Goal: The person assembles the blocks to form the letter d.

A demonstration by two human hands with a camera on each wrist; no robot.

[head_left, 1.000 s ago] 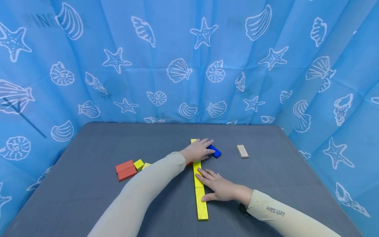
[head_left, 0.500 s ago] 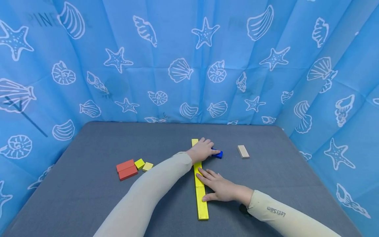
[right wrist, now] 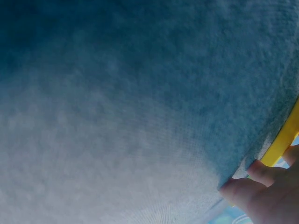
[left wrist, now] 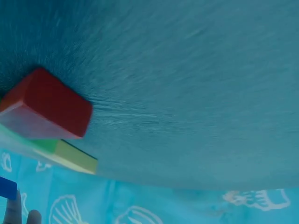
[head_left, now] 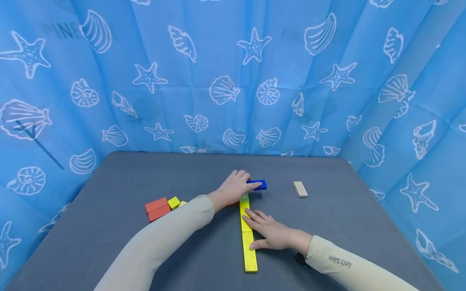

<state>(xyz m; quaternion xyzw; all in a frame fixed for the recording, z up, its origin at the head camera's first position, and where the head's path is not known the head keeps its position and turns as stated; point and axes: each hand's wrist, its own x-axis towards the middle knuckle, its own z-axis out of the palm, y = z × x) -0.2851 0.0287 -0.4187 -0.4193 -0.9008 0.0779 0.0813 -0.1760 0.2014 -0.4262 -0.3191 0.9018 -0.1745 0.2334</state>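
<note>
My left hand [head_left: 233, 188] pinches a blue block [head_left: 259, 185] between thumb and fingers, raised over the far part of a row of yellow blocks [head_left: 249, 252]. A shadow lies under the blue block's right end. In the left wrist view that blue block [left wrist: 7, 188] shows at the left edge, by my fingertips. My right hand [head_left: 274, 233] rests along the row's right side, fingers spread and touching the yellow. A red block [left wrist: 51, 105] stands beside the row, mostly hidden by my left hand in the head view. Near my left hand the row has a greenish patch [head_left: 244, 198].
Two red blocks [head_left: 157, 209] lie together at the left, beside a small yellow block [head_left: 174, 203] and a pale yellow one partly behind my left sleeve. A cream block [head_left: 300, 189] lies at the right. A blue shell-print curtain [head_left: 233, 81] surrounds the grey table [head_left: 309, 165].
My left hand has lifted the blue block off the table and brought it leftward to the row, turning it more sideways. My right hand stays in place. The head view has shifted slightly.
</note>
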